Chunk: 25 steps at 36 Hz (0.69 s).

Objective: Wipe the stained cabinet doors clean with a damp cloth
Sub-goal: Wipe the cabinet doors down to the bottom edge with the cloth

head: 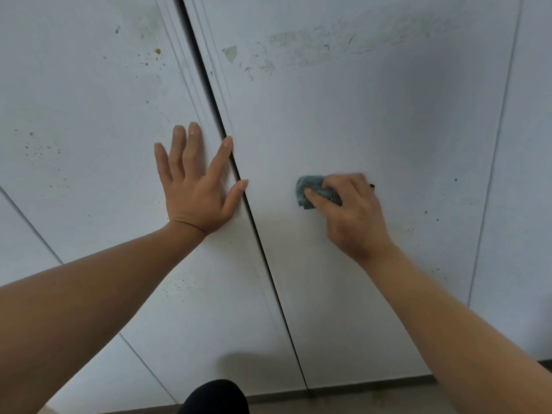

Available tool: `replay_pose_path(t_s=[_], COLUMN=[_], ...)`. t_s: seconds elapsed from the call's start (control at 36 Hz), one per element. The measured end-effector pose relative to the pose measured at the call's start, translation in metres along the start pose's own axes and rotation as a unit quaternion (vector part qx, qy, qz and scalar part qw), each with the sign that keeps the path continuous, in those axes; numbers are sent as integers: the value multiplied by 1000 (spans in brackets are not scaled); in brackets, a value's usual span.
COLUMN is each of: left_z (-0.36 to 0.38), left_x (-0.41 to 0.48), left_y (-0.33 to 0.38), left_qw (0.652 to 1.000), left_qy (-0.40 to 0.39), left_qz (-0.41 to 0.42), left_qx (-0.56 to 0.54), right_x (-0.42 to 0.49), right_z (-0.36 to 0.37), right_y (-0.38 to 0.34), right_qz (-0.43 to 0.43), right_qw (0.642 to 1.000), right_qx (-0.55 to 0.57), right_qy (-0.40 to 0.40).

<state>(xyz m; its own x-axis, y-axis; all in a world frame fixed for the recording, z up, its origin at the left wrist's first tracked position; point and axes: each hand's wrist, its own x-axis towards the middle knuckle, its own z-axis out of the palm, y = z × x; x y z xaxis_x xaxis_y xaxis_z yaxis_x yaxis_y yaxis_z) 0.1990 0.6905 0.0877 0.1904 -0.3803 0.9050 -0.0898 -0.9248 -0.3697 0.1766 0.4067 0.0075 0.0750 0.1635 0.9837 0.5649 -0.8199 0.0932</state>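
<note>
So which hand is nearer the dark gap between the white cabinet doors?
Left. The left hand rests flat, thumb touching the gap; the right hand grips a teal cloth farther right.

One wide-angle camera, worn on my head. Looks forward and down, close to cabinet doors (pixel 343 130); doors fill nearly whole frame.

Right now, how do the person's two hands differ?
The left hand lies flat and spread, holding nothing; the right hand is curled round a blue-green cloth. The left hand rests on the left door near its inner edge; the right hand presses the cloth to the right door. Both are bare and touch stained white doors.
</note>
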Motion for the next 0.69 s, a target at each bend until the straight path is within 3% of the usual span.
replay_pose_path(t_s=[0.06, 0.11, 0.22, 0.33, 0.39, 0.44, 0.53, 0.69], left_z=[0, 0, 1, 2, -4, -9, -8, 1], left_x=[0, 1, -1, 1, -1, -8, -15, -39], left_y=[1, 0, -1, -2, -1, 1, 9, 30], left_qw=[1000, 1000, 1000, 999, 999, 998, 995, 989], left_qy=[2, 5, 17, 35, 41, 46, 66, 38], left_qz=[-1, 1, 7, 11, 2, -29, -66, -133], left_qx=[0, -1, 0, 10, -13, -38, -29, -49], right_x=[-11, -9, -11, -45, -47, -42, -22, 8], right_z=[-1, -5, -7, 2, -1, -10, -33, -68], right_y=[-2, 4, 5, -12, -15, -13, 8, 66], right_qz=[-75, -97, 34, -57, -61, -7, 65, 187], right_qw=[995, 993, 999, 987, 981, 987, 997, 974], right_qx=[12, 12, -2, 60, 67, 71, 38, -35], right_qy=[-57, -68, -14, -138, -172, -141, -12, 126])
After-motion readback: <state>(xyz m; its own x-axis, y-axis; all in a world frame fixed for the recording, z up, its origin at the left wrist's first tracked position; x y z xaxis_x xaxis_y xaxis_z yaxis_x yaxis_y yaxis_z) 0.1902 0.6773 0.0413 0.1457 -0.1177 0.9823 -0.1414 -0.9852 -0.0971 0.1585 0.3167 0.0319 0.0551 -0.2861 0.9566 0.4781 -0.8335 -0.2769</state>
